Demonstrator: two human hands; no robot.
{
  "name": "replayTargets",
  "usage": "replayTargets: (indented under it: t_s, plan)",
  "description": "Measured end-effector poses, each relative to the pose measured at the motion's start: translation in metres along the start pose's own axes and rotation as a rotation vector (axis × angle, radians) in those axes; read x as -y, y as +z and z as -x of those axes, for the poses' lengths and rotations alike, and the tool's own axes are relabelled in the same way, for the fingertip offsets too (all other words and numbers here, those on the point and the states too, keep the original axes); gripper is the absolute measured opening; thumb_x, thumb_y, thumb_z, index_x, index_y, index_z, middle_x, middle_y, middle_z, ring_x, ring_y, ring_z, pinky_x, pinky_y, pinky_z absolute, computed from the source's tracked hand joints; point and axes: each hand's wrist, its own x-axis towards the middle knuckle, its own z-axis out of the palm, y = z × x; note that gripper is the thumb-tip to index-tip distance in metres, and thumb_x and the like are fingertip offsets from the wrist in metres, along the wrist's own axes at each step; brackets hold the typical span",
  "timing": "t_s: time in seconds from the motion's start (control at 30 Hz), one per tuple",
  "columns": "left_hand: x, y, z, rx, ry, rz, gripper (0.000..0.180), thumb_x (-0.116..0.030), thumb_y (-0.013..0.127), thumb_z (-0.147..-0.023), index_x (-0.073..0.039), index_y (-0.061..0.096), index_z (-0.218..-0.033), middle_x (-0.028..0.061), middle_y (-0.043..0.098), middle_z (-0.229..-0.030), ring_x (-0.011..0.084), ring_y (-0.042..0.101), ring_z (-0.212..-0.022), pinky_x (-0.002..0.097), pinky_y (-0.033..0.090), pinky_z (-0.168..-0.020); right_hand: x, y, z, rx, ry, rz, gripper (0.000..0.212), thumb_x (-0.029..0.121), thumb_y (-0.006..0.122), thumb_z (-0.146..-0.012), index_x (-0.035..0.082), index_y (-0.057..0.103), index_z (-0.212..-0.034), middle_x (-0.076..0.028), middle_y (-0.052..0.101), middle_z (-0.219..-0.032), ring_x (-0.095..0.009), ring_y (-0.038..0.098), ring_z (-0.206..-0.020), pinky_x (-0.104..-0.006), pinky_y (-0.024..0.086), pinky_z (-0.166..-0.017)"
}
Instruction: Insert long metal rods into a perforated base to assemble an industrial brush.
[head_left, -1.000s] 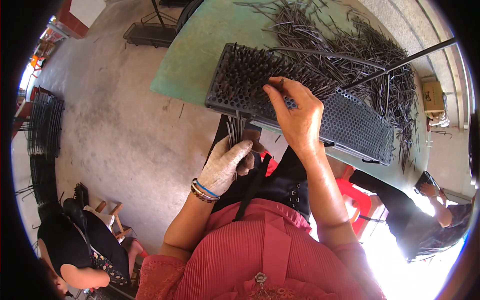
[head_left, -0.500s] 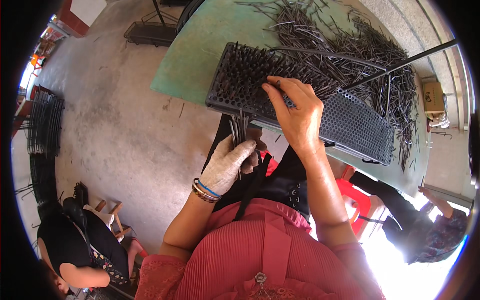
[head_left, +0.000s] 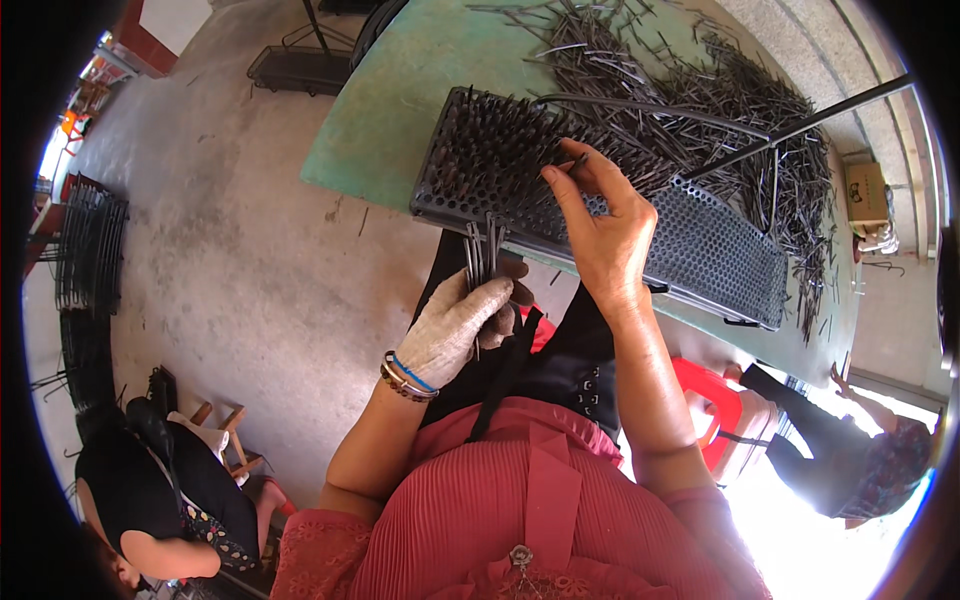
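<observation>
A white work glove covers my left hand (head_left: pixel 450 325), which is closed round a bundle of thin dark metal rods (head_left: pixel 484 250) with their ends pointing up. Just beyond it lies a long black tray (head_left: pixel 720 245) full of round holes. Many short dark rods (head_left: pixel 490 135) stand upright in the tray's left part, while the holes toward its right end show bare. My bare right hand (head_left: pixel 612 225) hovers over the tray's middle, thumb and fingers pinched on a small dark rod (head_left: pixel 578 162), mostly hidden by the fingers.
Loose rods lie in a large pile (head_left: pixel 690 90) on the green table (head_left: pixel 370 130) behind the tray. A black metal bar (head_left: pixel 840 118) slants across the tray's far side. People sit at lower left and right. A cardboard box (head_left: pixel 867 193) stands at far right.
My right hand has shifted slightly right and toward me over the tray, its fingers still pinched. My left hand with the bundle has barely moved. The person at right has shifted.
</observation>
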Motion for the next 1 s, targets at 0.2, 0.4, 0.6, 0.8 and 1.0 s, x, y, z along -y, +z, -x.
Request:
replayTargets:
  t_s: [0.2,0.4,0.6,0.8,1.0]
  plan:
    - [-0.001,-0.001,-0.002,0.047,-0.074,0.106,0.032,-0.018,0.055,-0.098,0.002,0.053,-0.124,0.0097,0.067,-0.100,0.0093,0.062,-0.076,0.0227,0.051,-0.063,-0.003,0.004,0.005,-0.044,-0.139,0.043,0.035,0.005,0.076,-0.081,0.006,0.069,-0.115,-0.007,0.072,-0.090,-0.018,0.068,-0.082,-0.0299,0.054,-0.078]
    - [-0.009,0.006,0.003,-0.005,-0.004,0.053,0.033,-0.020,0.053,-0.099,0.001,0.052,-0.125,0.0130,0.067,-0.103,0.0153,0.067,-0.080,0.0278,0.056,-0.066,-0.019,0.008,0.006,-0.058,-0.450,0.202,0.035,0.008,0.078,-0.078,0.009,0.070,-0.112,-0.006,0.068,-0.093,-0.024,0.061,-0.080,-0.0337,0.050,-0.073]
    - [-0.006,0.004,0.003,-0.074,-0.018,-0.003,0.037,-0.026,0.052,-0.099,0.001,0.052,-0.125,0.0124,0.068,-0.097,0.0152,0.067,-0.075,0.0246,0.052,-0.055,-0.014,0.010,0.008,-0.023,-0.420,0.257,0.030,0.010,0.077,-0.079,0.007,0.072,-0.109,-0.008,0.063,-0.096,-0.024,0.060,-0.083,-0.0341,0.050,-0.072]
    - [-0.008,0.001,0.007,0.028,0.025,-0.028,0.029,-0.025,0.055,-0.098,-0.001,0.056,-0.114,0.0078,0.067,-0.088,0.0067,0.056,-0.061,0.0186,0.038,-0.044,0.014,-0.007,0.012,0.134,-0.120,-0.125,0.029,0.017,0.076,-0.083,0.000,0.070,-0.107,-0.012,0.065,-0.094,-0.023,0.064,-0.073,-0.0344,0.051,-0.067]
    - [-0.016,0.009,0.012,0.048,-0.013,-0.252,0.031,-0.021,0.056,-0.099,-0.003,0.053,-0.124,0.0044,0.066,-0.095,0.0039,0.053,-0.063,0.0174,0.038,-0.050,0.020,-0.018,0.016,0.541,0.307,-0.308,0.029,0.020,0.073,-0.089,-0.003,0.070,-0.107,-0.009,0.072,-0.091,-0.012,0.065,-0.082,-0.0255,0.050,-0.075]
